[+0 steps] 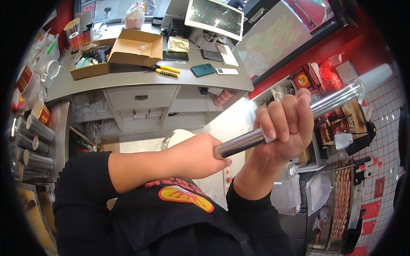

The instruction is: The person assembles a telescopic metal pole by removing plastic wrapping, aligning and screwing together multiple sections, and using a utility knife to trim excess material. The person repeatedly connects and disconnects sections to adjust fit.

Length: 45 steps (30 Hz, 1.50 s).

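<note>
A shiny metal tube runs slantwise in front of my body, rising toward the right. My left hand is closed round its lower end. Farther up, my right hand grips the tube with the palm side showing and the fingers curled over it. A whitish, translucent piece covers the far upper end; I cannot tell whether it is a plastic sleeve or a cap. The part of the tube inside each fist is hidden.
Ahead stands a grey counter with an open cardboard box holding a power drill, yellow-handled pliers, a green phone and a monitor. Metal shaker cups crowd the left side. Loaded shelves line the right.
</note>
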Available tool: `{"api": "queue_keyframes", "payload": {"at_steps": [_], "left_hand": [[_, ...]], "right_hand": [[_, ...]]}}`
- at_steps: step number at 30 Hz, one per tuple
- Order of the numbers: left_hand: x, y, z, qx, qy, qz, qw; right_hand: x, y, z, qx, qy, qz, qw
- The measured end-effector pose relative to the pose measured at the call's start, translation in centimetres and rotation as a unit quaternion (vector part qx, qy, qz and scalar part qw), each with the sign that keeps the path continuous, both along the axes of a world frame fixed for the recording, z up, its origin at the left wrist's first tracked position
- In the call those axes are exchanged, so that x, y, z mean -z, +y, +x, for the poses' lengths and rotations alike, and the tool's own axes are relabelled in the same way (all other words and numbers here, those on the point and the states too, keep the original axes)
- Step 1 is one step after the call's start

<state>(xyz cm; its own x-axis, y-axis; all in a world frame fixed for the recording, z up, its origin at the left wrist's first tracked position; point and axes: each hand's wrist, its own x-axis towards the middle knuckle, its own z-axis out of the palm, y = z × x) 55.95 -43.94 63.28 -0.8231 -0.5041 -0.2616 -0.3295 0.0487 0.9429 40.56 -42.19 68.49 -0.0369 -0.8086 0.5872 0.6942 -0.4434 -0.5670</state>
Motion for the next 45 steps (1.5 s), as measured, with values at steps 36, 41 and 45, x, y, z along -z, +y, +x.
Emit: {"api": "queue_keyframes", "payload": {"at_steps": [36, 41, 45], "left_hand": [[5.0, 20.1, -16.3, 0.148, -0.052, -0.078, 0.985], [7.4, 23.5, -20.3, 0.061, -0.040, -0.236, 0.969], [7.4, 24.1, -21.6, 0.152, -0.007, -0.192, 0.969]], "right_hand": [[7.9, 27.5, -13.0, 0.330, -0.065, 0.112, 0.935], [9.6, 30.1, -15.5, 0.448, -0.078, 0.148, 0.878], [9.8, 32.6, -17.8, 0.272, 0.003, 0.026, 0.962]]}}
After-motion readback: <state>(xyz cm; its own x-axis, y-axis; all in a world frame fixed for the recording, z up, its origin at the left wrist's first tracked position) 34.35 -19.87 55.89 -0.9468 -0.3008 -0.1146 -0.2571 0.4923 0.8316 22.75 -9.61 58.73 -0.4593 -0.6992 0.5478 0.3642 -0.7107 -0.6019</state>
